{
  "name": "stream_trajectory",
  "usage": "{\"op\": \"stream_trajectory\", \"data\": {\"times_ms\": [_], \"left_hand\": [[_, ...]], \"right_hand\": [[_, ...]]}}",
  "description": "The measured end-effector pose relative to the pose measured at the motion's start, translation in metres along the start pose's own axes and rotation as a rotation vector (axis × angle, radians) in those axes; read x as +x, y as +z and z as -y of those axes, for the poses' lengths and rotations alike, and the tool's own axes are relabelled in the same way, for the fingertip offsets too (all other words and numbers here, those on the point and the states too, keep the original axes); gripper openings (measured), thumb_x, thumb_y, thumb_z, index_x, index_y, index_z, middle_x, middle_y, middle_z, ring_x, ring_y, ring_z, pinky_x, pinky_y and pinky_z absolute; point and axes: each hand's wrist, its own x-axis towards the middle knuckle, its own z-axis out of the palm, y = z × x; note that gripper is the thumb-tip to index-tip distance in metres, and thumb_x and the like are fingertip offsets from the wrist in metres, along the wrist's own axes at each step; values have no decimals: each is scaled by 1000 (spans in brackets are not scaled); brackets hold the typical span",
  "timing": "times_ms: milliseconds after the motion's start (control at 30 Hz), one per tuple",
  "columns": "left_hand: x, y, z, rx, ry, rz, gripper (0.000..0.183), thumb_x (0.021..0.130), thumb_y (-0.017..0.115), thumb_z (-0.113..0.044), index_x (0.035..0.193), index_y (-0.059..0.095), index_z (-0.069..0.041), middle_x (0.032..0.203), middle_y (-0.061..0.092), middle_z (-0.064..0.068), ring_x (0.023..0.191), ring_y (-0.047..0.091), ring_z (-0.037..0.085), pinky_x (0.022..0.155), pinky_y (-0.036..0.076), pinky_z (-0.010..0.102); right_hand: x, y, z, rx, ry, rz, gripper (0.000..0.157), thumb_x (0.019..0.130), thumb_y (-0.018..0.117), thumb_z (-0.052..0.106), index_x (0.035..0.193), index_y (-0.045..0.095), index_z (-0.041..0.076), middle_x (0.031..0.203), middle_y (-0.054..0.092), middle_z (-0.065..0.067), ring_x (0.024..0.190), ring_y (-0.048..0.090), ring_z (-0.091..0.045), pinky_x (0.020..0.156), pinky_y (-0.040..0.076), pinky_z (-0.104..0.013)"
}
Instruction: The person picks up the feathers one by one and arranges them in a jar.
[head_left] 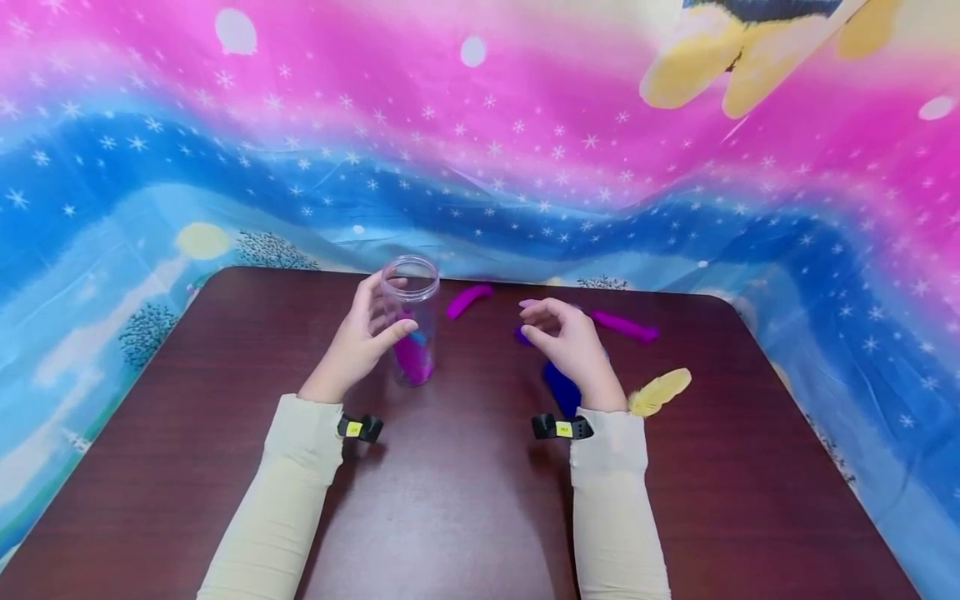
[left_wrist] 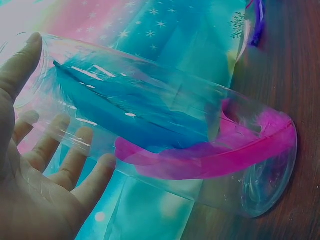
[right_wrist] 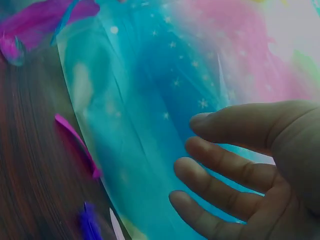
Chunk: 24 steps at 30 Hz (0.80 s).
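A tall clear jar (head_left: 423, 333), lidless at the top, stands at the table's left centre with my left hand (head_left: 337, 350) gripping its upper part between thumb and fingers. Inside, a blue feather (left_wrist: 120, 112) and a magenta feather (left_wrist: 200, 162) show in the left wrist view. My right hand (head_left: 576, 350) hovers over the table to the right, fingers loosely bent, nothing between them. Beneath and around it lie a dark blue feather (head_left: 561, 390), partly covered by the hand, and a violet feather (right_wrist: 90, 222). A pale feather (right_wrist: 116, 225) shows at the table's back edge.
Between the hands, near the back edge, lies another magenta feather (head_left: 469, 301). Farther right are a purple feather (head_left: 626, 326) and a yellow feather (head_left: 663, 390), the latter beside the right sleeve. A patterned cloth (head_left: 480, 183) hangs behind the dark wooden table (head_left: 450, 500).
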Motion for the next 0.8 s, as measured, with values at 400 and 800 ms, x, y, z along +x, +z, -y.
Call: {"op": "stream_trajectory", "data": {"times_ms": [400, 800], "left_hand": [[-3, -7, -1, 15, 3, -19, 78, 98, 69, -17, 159, 21, -22, 153, 43, 7, 139, 43, 26, 117, 35, 50], [0, 1, -1, -6, 23, -11, 77, 98, 70, -16, 159, 23, -21, 153, 43, 8, 136, 44, 26, 116, 37, 49]], "right_hand": [[2, -2, -13, -75, 140, 123, 25, 94, 71, 8, 118, 68, 1, 115, 69, -17, 102, 66, -32, 88, 57, -47], [-4, -9, -33, -172, 192, 184, 27, 95, 68, 5, 122, 67, -1, 122, 67, -21, 110, 64, -37, 94, 55, -52]]}}
